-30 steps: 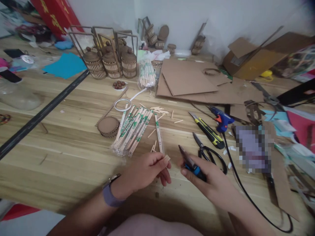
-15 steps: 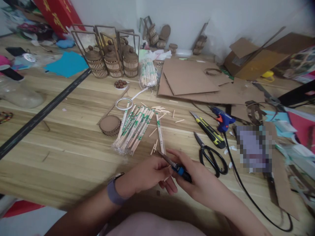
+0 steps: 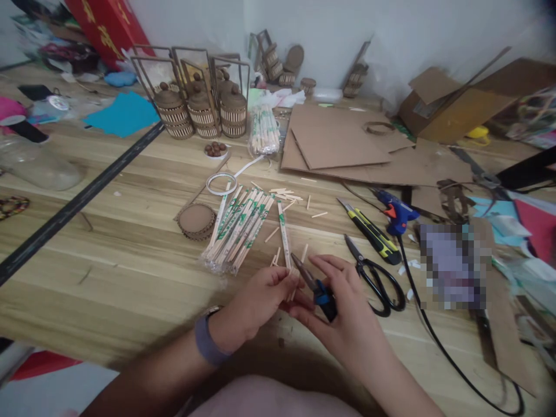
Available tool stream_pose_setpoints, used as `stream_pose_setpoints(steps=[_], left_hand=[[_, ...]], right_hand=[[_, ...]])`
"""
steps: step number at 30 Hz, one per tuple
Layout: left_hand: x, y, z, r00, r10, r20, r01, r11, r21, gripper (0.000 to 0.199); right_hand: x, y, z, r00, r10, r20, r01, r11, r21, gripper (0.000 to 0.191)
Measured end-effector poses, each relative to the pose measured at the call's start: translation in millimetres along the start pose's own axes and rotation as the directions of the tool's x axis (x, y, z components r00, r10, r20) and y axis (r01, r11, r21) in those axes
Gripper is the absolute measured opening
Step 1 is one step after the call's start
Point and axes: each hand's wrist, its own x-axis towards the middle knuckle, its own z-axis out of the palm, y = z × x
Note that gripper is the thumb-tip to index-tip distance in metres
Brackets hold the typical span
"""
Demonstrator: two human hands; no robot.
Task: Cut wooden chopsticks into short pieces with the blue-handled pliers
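My left hand (image 3: 267, 298) is closed, its fingertips pinching a thin wooden stick (image 3: 304, 253) that pokes up beyond the tool in my other hand. My right hand (image 3: 347, 301) wraps round pliers (image 3: 320, 292) with a blue and black handle. Their tapered metal jaws point up and away, close to my left fingertips. Just beyond lies a paper-wrapped pair of chopsticks (image 3: 284, 234). Left of it is a bundle of wrapped chopsticks (image 3: 243, 223) in clear plastic. Short cut sticks (image 3: 284, 191) lie scattered behind. My fingers partly hide the held stick.
To the right lie black scissors (image 3: 376, 278), a yellow-black utility knife (image 3: 369, 231) and a blue glue gun (image 3: 397, 214) with a cord. Cardboard sheets (image 3: 339, 142) and small basket-like models (image 3: 200, 113) stand farther back. A round cardboard piece (image 3: 197, 222) and tape roll (image 3: 221, 183) lie left.
The pliers have turned to point more steeply away from me, and my right hand has shifted slightly. A stick now shows beyond the jaws. The view has shifted a little.
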Motion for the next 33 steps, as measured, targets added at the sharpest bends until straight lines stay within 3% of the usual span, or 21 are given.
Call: stream_pose_setpoints(steps=[4, 15, 18, 21, 23, 28, 31, 33], left_hand=[[0.1, -2.1, 4.4, 0.998, 0.035, -0.045, -0.037, 0.998, -0.043, 0.041], [2.6, -6.3, 5.7, 0.989, 0.150, 0.000, -0.150, 0.986, -0.068, 0.038], [0.2, -5.3, 5.1, 0.991, 0.133, -0.010, -0.133, 0.991, -0.022, 0.038], [-3.3, -2.3, 2.8, 0.997, 0.080, -0.003, -0.080, 0.996, 0.042, 0.037], [-5.2, 0.2, 1.1, 0.998, 0.061, 0.002, -0.061, 0.994, 0.086, 0.035], [-7.8, 2.1, 0.1, 0.998, 0.041, 0.049, -0.047, 0.992, 0.118, 0.034], [-9.0, -0.1, 0.7, 0.995, 0.019, 0.099, -0.031, 0.993, 0.117, 0.035], [-9.7, -1.9, 0.9, 0.991, 0.001, 0.132, -0.017, 0.993, 0.119, 0.036]], right_hand=[[-2.4, -3.8, 9.8, 0.999, -0.035, 0.002, 0.035, 0.998, -0.051, 0.066], [-4.7, 4.8, 12.4, 0.996, -0.084, -0.023, 0.081, 0.991, -0.110, 0.060], [-3.1, 2.8, 5.2, 1.000, -0.017, 0.002, 0.017, 1.000, -0.025, 0.063], [-2.5, 1.0, -13.6, 0.984, 0.128, 0.122, -0.142, 0.984, 0.112, 0.038], [-5.1, 3.5, -30.1, 0.933, 0.243, 0.265, -0.293, 0.941, 0.168, 0.026], [-18.5, 17.2, -61.8, 0.706, 0.433, 0.560, -0.611, 0.772, 0.174, 0.044], [-21.9, 19.1, -65.2, 0.594, 0.480, 0.645, -0.711, 0.689, 0.142, 0.050], [-19.9, 16.8, -62.3, 0.564, 0.477, 0.674, -0.740, 0.654, 0.156, 0.052]])
